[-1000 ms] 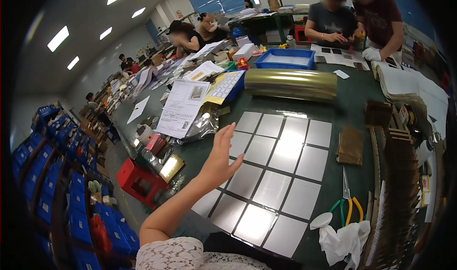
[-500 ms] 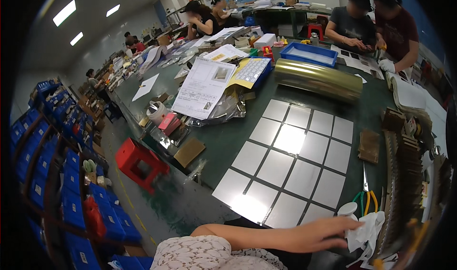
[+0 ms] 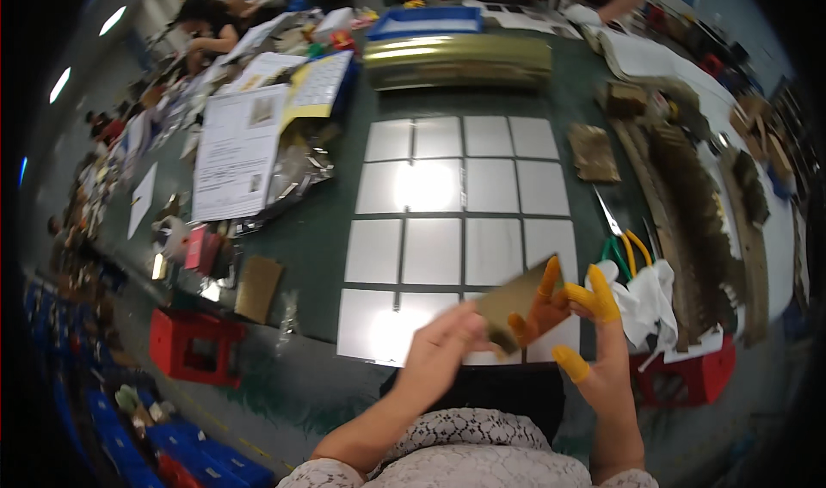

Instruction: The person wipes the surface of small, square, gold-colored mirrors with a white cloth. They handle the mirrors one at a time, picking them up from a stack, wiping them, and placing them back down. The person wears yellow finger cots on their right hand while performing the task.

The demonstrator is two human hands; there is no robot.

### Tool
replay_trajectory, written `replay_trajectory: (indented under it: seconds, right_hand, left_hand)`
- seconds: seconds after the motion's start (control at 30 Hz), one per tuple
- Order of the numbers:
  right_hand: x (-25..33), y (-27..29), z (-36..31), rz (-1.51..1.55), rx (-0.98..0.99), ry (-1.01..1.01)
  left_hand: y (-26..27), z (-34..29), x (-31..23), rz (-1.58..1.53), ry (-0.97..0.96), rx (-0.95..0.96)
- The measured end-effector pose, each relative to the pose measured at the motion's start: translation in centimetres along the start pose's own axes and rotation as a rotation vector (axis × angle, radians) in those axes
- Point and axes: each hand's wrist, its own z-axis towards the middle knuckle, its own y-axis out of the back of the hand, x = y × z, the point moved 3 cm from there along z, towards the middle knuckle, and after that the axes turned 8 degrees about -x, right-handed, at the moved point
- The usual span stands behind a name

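At left, a red stool (image 3: 194, 346) stands by the worktop (image 3: 314, 269), where a printed sheet (image 3: 237, 153) lies. The left hand (image 3: 443, 346) pinches a shiny gold plate (image 3: 508, 306) by its edge, tilted above rows of white panels (image 3: 434, 251). Just beside it, the right hand (image 3: 607, 359), yellow covers on its fingertips, is spread wide; whether it touches the plate, I cannot tell. Farther right lie scissors (image 3: 613, 217) and a white cloth (image 3: 647, 303).

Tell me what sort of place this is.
Probably a workshop or small factory: it shows a big gold-coloured roll, white sheets laid out in rows, and blue bins at lower left.
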Motion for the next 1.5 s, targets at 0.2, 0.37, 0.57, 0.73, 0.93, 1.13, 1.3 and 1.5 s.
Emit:
replay_trajectory:
  seconds: [0.2, 0.37, 0.57, 0.73, 0.93, 1.13, 1.3, 1.5]
  right_hand:
    - [-1.0, -1.1, -0.6, 0.297, -0.043, -0.157]
    - [-1.2, -2.0, -0.5, 0.393, -0.076, -0.222]
    - [-1.6, -1.8, -0.5, 0.4, -0.117, -0.23]
    - [-1.8, -1.2, -0.8, 0.396, -0.139, -0.244]
    - [-2.0, -0.6, -1.0, 0.437, -0.105, -0.233]
    - [-2.1, -1.1, -0.9, 0.476, -0.12, -0.32]
    - [-2.3, -2.1, -0.8, 0.516, -0.112, -0.354]
    - [-2.8, -2.2, -0.6, 0.61, -0.057, -0.36]
  left_hand:
    - [2.9, 2.1, 0.0, -0.285, 0.124, 0.071]
    - [3.8, 2.2, -0.2, -0.29, 0.133, 0.028]
    - [3.7, 2.7, -0.3, -0.276, 0.101, 0.097]
    - [3.3, 2.4, -0.6, -0.243, 0.106, 0.111]
    - [3.0, 1.9, -0.7, -0.213, 0.13, 0.118]
    - [3.1, 2.1, -0.5, -0.226, 0.126, 0.122]
    - [3.4, 2.3, 0.0, -0.228, 0.151, 0.047]
    - [3.7, 2.6, 0.5, -0.244, 0.147, 0.01]
